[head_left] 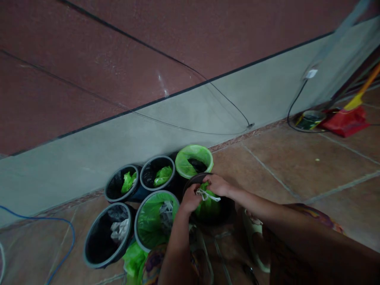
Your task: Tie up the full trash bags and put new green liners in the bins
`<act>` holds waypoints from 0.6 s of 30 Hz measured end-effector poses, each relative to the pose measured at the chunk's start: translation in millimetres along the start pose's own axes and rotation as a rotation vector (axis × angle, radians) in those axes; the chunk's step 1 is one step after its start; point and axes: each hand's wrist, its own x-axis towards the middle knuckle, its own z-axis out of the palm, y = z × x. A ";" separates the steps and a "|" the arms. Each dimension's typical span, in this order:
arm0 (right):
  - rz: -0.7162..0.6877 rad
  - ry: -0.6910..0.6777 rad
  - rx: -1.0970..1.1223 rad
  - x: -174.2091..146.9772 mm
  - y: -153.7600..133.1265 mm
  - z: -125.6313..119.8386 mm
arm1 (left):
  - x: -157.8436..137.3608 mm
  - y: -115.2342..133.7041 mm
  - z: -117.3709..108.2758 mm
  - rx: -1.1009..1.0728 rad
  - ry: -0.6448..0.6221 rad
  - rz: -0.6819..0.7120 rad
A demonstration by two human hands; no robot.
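A green plastic bag (pixel 206 209) with a white drawstring (pixel 208 195) sits in the dark bin (pixel 194 180) in front of me. My left hand (pixel 190 198) is closed on the bag's gathered top by the drawstring, over the bin's left side. From the right, my right hand (pixel 217 185) pinches the bag's upper edge near the bin's far rim. Fingertips of both hands are partly hidden by the bag and the dim light.
Several lined bins stand left of my hands, including a green-lined bin (pixel 142 215) and a light green bin (pixel 182 170) by the wall. A loose green bag (pixel 135 259) lies on the floor. A blue hose (pixel 73 233) is at left, a red dustpan (pixel 346 122) at right.
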 end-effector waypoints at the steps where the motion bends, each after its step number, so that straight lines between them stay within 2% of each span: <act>1: -0.021 -0.006 -0.008 -0.7 -0.6 -0.6 | 2.0 0.3 -0.5 -0.049 0.028 -0.002; 5: -0.093 -0.018 -0.055 -0.9 -2.1 0.8 | 9.4 -3.1 2.8 -0.108 0.170 -0.064; 11: -0.122 -0.043 -0.102 -1.8 -3.3 4.2 | 10.3 -9.8 17.9 0.154 0.001 -0.069; 14: -0.137 -0.079 -0.146 -4.5 -5.6 2.1 | 8.7 -6.4 21.0 0.244 0.060 -0.106; 18: -0.096 -0.092 -0.207 -4.8 -5.5 1.2 | 4.1 2.0 21.1 0.345 0.202 -0.127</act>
